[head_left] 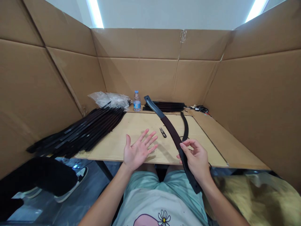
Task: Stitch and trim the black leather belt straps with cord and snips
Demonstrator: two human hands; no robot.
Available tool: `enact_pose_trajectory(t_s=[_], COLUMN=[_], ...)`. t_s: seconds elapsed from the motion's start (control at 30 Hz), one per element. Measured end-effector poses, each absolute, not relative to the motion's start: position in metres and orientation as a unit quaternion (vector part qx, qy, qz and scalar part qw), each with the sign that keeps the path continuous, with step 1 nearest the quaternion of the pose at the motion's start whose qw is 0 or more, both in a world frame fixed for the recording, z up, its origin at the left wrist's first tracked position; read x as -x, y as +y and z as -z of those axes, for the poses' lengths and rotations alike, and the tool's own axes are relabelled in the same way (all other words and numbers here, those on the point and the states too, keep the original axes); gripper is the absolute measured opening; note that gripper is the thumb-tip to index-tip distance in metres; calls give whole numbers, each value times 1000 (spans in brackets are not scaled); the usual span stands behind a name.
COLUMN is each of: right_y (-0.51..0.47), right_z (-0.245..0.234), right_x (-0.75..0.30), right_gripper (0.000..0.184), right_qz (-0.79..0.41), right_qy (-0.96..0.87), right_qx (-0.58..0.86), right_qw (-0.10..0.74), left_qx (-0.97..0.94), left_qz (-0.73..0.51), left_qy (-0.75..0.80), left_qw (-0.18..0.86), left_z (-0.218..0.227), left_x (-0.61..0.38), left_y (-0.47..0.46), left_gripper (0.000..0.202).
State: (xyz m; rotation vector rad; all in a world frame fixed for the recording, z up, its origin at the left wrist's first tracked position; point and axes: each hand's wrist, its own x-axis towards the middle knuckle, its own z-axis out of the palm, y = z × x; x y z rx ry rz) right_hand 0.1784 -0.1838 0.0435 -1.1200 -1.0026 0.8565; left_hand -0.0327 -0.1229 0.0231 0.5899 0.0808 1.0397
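My right hand (194, 158) is closed on a long, curved black strip (171, 130) with a dark brown middle section. The strip slants from the upper left down toward my lap, held above the table. Palm up and fingers spread, my left hand (140, 150) holds nothing, to the left of the strip. A small pair of thread snips (162, 132) lies on the tabletop between the two. Behind my right hand rests a second curved black strip (185, 125), its lower end hidden by my fingers.
A large pile of dark strips (87, 131) covers the table's left side. Along the back are crumpled clear plastic bags (110, 99), a water bottle (137, 102), more stacked strips (166, 106) and tangled cables (199, 109). Cardboard walls (150, 75) enclose the table. Another person's leg (51, 175) shows at lower left.
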Motion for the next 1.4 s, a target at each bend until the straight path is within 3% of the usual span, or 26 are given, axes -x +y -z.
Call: enact_pose_trajectory(t_s=[0.1,0.2,0.27,0.37,0.43,0.5,0.6,0.73,1.03,1.27,1.4], right_y=[-181,-179,-179,-181,-182,-183,-184,-187,-185,-180,-179], right_z=[-41,-35,-31,-25,-22,-20,-20,-23,-23,-24,-25], right_x=[-178,-176,-172,-165,-161,-157,-154,-153,-154,-162,-161], right_gripper=[41,37,33,30,29,30,33,35,32,39,35], right_qz=[-390,-410,-425,-437,-435,-429,-429,-465,-482,-516,-513], right_qy=[-451,-483,-503,-528,-539,-537,-524,-521,-536,-587,-583], right_qx=[496,480,471,468,469,468,462,449,440,419,424], right_qw=[631,607,587,557,548,555,572,558,535,462,465], left_qx=[-284,-341,-444,-592,-588,-534,-465,-504,-483,-491,-501], left_qz=[-491,-500,-537,-588,-612,-613,-569,-466,-478,-508,-512], left_qy=[60,153,227,311,370,411,394,307,315,345,356], left_qw=[821,781,680,455,377,412,553,660,663,618,600], left_z=[-29,-37,-40,-40,-35,-30,-27,-32,-27,-21,-19], left_x=[29,21,14,5,0,-4,-7,-5,-7,-10,-11], left_y=[-127,-142,-155,-173,-178,-177,-171,-166,-163,-160,-161], left_gripper=[75,56,39,36,33,43,60,51,36,25,28])
